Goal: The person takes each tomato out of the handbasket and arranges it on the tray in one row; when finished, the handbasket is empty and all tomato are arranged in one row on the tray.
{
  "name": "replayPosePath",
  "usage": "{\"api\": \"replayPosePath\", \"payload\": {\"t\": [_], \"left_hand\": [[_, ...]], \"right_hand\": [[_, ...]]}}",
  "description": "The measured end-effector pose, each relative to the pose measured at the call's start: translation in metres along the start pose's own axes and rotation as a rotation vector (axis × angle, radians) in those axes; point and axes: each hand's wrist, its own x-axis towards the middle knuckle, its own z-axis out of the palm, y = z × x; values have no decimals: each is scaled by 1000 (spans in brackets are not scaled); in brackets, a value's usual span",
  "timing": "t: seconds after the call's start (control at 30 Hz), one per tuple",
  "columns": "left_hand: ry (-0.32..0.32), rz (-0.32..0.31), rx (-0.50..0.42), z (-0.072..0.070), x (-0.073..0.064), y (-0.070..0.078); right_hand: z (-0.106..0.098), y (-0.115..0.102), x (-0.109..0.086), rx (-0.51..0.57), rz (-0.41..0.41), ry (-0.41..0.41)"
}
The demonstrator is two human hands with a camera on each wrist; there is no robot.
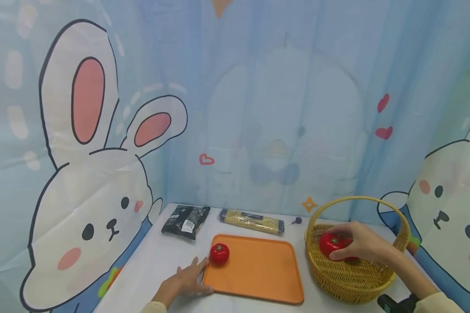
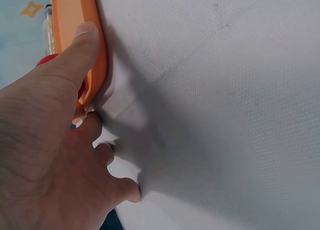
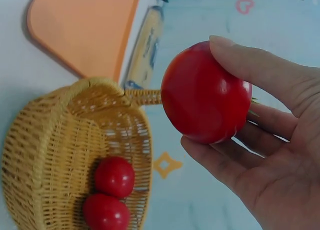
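Note:
My right hand [image 1: 358,241] grips a red tomato [image 3: 205,95] between thumb and fingers, over the wicker basket [image 1: 344,282]. Two more tomatoes [image 3: 114,177] lie inside the basket in the right wrist view. On the left, my left hand [image 1: 186,278] rests at the near left edge of an orange tray [image 1: 258,269], its thumb touching the tray's side and its fingers spread on the table. Another tomato [image 1: 219,254], with a green stem top, sits in the tray's left part.
Behind the tray lies a long gold packet [image 1: 252,221] with dark ends. A black bag [image 1: 186,221] lies at the back left of the white table [image 1: 141,265]. The basket's tall handle [image 1: 356,198] arches above it. A blue curtain with cartoon rabbits hangs behind.

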Motion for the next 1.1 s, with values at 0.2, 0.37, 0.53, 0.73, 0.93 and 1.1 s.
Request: {"api": "replayPosePath", "payload": {"t": [0.2, 0.37, 0.53, 0.73, 0.93, 1.1], "left_hand": [[3, -2, 2, 1, 1, -2], [1, -6, 3, 1, 0, -3], [7, 2, 10, 1, 0, -3], [12, 10, 5, 6, 11, -8], [6, 18, 35, 16, 27, -24], [2, 20, 26, 25, 46, -46]], "right_hand": [[8, -14, 0, -12, -34, 11], [18, -28, 4, -15, -84, 8], [25, -39, 9, 28, -87, -11], [35, -45, 11, 93, -137, -18], [54, -54, 22, 176, -180, -46], [71, -66, 39, 214, -205, -39]]}}
